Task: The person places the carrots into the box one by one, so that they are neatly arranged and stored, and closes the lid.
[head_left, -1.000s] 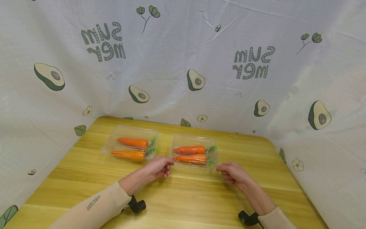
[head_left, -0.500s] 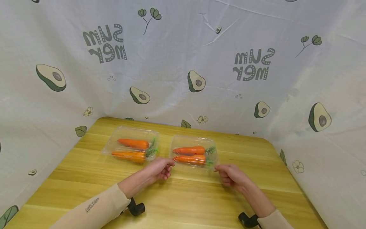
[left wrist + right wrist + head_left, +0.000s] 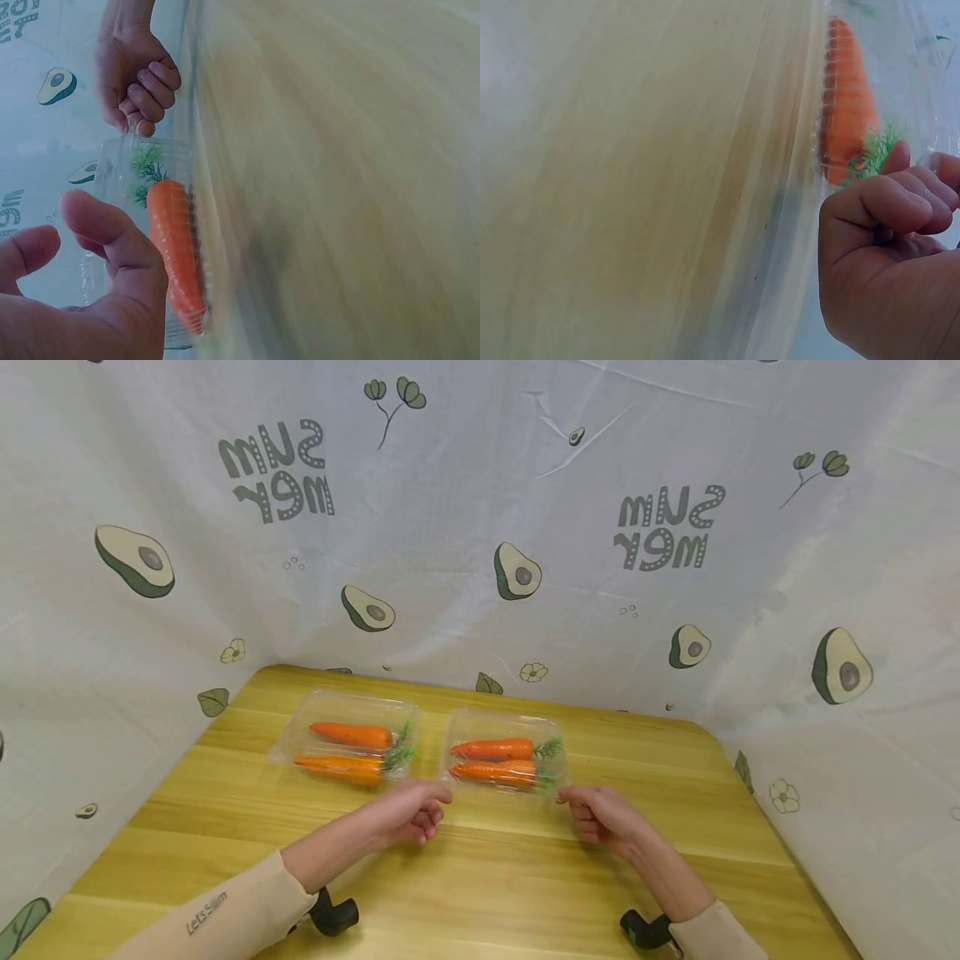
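Note:
Two carrots, a rear one [image 3: 491,749] and a front one [image 3: 498,773], with green tops lie inside a lidded clear plastic box [image 3: 504,722] at the middle of the table. My left hand [image 3: 408,814] is just off this box's front left corner; in the left wrist view its thumb and forefinger [image 3: 101,221] stand apart with nothing between them. At the front right corner, my right hand [image 3: 606,818] pinches the box's edge between thumb and forefinger, its other fingers curled. The right wrist view shows one carrot [image 3: 847,101] behind the clear wall.
A second clear plastic box [image 3: 360,703] holding two carrots [image 3: 352,735] stands to the left on the wooden table [image 3: 480,885]. A white printed cloth [image 3: 442,510] hangs behind and at both sides of the table.
My left hand has come away from the box's corner, down and to the left. The box has shifted slightly left and back, and my right hand has moved a little left with it.

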Tool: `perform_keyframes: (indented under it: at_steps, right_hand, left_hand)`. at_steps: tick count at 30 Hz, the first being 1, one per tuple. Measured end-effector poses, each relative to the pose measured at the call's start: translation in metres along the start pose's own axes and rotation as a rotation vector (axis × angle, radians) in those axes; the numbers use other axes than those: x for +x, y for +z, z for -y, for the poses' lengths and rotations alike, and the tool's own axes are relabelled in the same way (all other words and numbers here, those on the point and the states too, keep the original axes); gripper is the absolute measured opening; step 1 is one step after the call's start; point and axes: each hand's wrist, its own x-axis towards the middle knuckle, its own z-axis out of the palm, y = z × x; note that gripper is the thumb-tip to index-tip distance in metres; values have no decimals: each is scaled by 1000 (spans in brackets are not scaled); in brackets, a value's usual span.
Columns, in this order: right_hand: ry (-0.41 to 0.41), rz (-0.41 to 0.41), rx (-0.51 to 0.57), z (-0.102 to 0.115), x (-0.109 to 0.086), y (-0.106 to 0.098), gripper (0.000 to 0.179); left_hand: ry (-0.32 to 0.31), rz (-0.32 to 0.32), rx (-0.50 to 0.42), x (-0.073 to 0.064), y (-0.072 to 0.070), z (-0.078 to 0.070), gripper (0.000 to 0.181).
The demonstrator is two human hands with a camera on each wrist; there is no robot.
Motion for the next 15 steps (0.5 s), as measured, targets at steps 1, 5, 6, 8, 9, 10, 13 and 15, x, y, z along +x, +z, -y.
perform_keyframes:
  at_steps: [1, 5, 6, 8, 9, 10, 13, 15]
  right_hand:
    - [-1, -7, -6, 0, 0, 0, 32]
    - [-16, -49, -59, -1, -1, -2, 37]
    - [-22, -66, -85, -1, -2, -3, 39]
    - [-25, -104, -140, -1, -4, -5, 44]
    - [-24, -121, -171, -1, -4, -5, 47]
    - [-20, -145, -208, 0, -4, -6, 50]
    - [-20, -214, -323, 2, -6, -8, 56]
    - [-45, -258, -396, 5, -7, -10, 56]
  left_hand:
    - [11, 4, 20, -3, -1, -1, 42]
    - [87, -16, 138, -18, -8, -7, 32]
    - [109, -29, 169, -22, -11, -9, 31]
    - [158, -52, 229, -30, -17, -14, 30]
    - [181, -61, 251, -34, -21, -16, 29]
    - [202, -72, 273, -38, -24, -18, 27]
    - [276, -111, 360, -48, -34, -26, 23]
    - [326, -155, 433, -52, -40, -30, 19]
